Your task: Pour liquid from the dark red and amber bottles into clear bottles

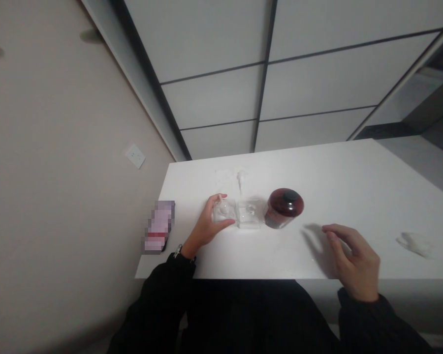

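My left hand is closed around a small clear bottle standing on the white table. Right beside it is a second clear container, and next to that a dark brown bottle with a black cap. A small white pump piece lies just behind them. My right hand hovers over the table's near edge to the right, fingers loosely curled and apart, holding nothing.
A phone-like object lies at the table's left edge. A crumpled clear wrapper lies at the right. A beige wall with a socket stands on the left; grey panels rise behind the table.
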Action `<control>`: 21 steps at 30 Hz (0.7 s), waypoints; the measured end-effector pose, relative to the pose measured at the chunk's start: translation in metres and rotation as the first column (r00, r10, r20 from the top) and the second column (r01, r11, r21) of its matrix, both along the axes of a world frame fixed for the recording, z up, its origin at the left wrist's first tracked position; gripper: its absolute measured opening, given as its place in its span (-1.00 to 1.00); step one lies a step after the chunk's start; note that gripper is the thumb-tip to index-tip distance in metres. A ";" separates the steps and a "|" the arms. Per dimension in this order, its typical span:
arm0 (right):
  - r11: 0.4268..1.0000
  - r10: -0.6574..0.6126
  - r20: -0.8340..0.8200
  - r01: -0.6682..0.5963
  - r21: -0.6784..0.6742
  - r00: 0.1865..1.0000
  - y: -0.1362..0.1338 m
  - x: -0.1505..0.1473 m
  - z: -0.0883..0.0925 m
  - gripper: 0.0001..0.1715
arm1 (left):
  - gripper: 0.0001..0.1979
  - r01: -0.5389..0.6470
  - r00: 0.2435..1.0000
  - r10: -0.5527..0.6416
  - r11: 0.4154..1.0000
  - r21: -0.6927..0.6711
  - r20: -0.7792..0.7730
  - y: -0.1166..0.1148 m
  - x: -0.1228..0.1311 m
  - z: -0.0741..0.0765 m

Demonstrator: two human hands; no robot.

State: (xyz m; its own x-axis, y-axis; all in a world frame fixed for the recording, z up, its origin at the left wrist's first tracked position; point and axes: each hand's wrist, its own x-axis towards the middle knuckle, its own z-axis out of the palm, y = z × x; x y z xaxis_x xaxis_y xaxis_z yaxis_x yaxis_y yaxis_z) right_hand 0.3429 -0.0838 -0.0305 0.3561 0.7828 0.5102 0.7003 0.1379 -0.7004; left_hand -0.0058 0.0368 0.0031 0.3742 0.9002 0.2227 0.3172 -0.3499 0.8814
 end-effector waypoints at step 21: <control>1.000 0.010 0.035 -0.011 0.018 0.999 0.001 -0.003 0.002 -0.76 | -0.47 0.003 1.000 -0.003 1.000 0.023 0.015 0.002 0.000 -0.005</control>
State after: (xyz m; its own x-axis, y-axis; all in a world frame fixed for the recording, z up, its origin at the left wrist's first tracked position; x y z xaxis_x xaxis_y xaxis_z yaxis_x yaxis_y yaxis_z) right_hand 0.3402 -0.0830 -0.0289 0.3294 0.7770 0.5364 0.7228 0.1580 -0.6728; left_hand -0.0062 0.0391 -0.0014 0.3732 0.8938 0.2488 0.3033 -0.3710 0.8777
